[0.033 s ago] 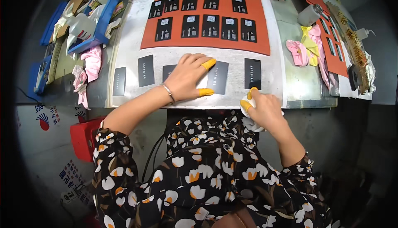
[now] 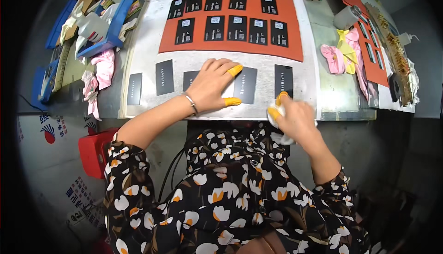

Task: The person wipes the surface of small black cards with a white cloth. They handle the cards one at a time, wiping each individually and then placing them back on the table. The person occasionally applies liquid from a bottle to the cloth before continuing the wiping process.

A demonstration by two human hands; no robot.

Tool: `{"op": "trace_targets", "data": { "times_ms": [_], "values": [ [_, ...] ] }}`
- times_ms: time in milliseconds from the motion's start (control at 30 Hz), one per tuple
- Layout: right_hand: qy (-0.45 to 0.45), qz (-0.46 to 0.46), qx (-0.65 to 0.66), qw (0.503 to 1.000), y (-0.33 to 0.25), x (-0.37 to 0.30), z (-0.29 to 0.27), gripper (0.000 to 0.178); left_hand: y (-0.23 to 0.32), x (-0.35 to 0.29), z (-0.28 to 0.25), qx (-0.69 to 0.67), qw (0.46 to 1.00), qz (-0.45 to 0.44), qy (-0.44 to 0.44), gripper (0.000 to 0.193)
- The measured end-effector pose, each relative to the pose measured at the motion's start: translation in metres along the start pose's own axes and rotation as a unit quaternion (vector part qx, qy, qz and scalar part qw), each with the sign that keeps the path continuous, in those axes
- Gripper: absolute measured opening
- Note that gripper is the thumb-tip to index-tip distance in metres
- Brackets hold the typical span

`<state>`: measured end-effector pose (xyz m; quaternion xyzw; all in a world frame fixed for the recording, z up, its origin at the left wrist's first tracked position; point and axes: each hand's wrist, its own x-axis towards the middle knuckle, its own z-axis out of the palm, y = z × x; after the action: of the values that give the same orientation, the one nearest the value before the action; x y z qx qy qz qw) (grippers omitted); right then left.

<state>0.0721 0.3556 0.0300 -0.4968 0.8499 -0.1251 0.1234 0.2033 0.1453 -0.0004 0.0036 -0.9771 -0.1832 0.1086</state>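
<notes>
Yellow finger covers sit on the thumb and forefinger of my left hand [image 2: 210,85]. Its fingers are spread over the pale board, against the left edge of a grey card [image 2: 246,86], and it partly hides a dark card [image 2: 189,78]. My right hand [image 2: 297,117], also with yellow finger covers, is closed round a white cloth [image 2: 273,115]. The cloth and fingertips are at the lower end of another dark card [image 2: 284,79]. Further left on the board lie a dark card [image 2: 164,77] and a grey one [image 2: 134,89].
Several black printed cards lie in two rows on an orange mat [image 2: 230,47]. A blue tray [image 2: 113,37] with bottles stands at left, near pink cloths [image 2: 105,67]. Pink and yellow cloths [image 2: 346,51] and a metal-topped bottle [image 2: 345,18] are at right.
My right hand with the cloth has shifted very slightly at the lower end of the dark card. The whole view has moved a little; my left hand keeps its place on the board.
</notes>
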Motion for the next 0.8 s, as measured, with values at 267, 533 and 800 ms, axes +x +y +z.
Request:
{"op": "trace_targets", "data": {
  "times_ms": [267,533,800],
  "values": [
    [0.137,-0.025,0.004,0.99,-0.033,0.107,0.037,0.027,0.002,-0.003,0.017,0.014,0.995,-0.044,0.084,0.084],
    [0.095,0.01,0.004,0.995,-0.048,0.077,0.051,0.025,0.001,-0.005,0.013,0.048,0.997,-0.057,0.025,0.079],
    [0.066,0.046,0.025,0.996,-0.055,0.061,0.059,0.023,0.004,0.005,-0.002,0.104,0.992,-0.013,-0.076,0.091]
  ]
}}
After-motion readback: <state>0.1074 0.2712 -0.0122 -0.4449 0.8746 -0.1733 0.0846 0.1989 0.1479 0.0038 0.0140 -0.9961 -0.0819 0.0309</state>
